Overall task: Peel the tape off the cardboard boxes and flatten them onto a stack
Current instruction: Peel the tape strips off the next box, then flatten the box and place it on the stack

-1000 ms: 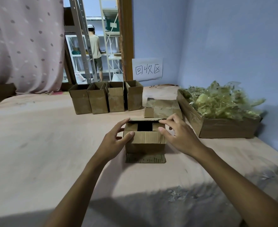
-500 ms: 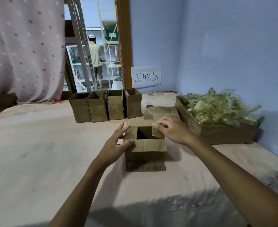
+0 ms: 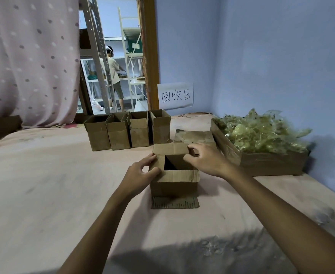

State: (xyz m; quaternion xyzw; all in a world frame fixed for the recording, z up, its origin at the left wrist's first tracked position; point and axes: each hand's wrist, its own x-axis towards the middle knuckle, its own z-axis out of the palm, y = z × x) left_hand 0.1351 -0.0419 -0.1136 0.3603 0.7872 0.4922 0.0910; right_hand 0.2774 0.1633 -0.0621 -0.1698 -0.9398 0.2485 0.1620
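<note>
A small brown cardboard box (image 3: 174, 184) stands upright in the middle of the pink-covered surface, its top flaps spread and its dark inside showing. My left hand (image 3: 141, 175) pinches the box's left flap between thumb and fingers. My right hand (image 3: 208, 161) grips the right flap near the far corner. A bottom flap (image 3: 175, 203) lies flat in front of the box. Just behind it rests a flattened piece of cardboard (image 3: 194, 136). Several open boxes (image 3: 129, 131) stand in a row further back.
A wide, low cardboard tray (image 3: 269, 163) heaped with crumpled clear tape sits at the right against the blue wall. A paper sign (image 3: 175, 95) hangs on the wall. A spotted curtain (image 3: 30, 60) is at left; a person stands beyond the doorway.
The box's top has been opened: the far flap now stands back and the side flaps are spread. My right hand moved to the right flap, my left from the box's side onto the left flap.
</note>
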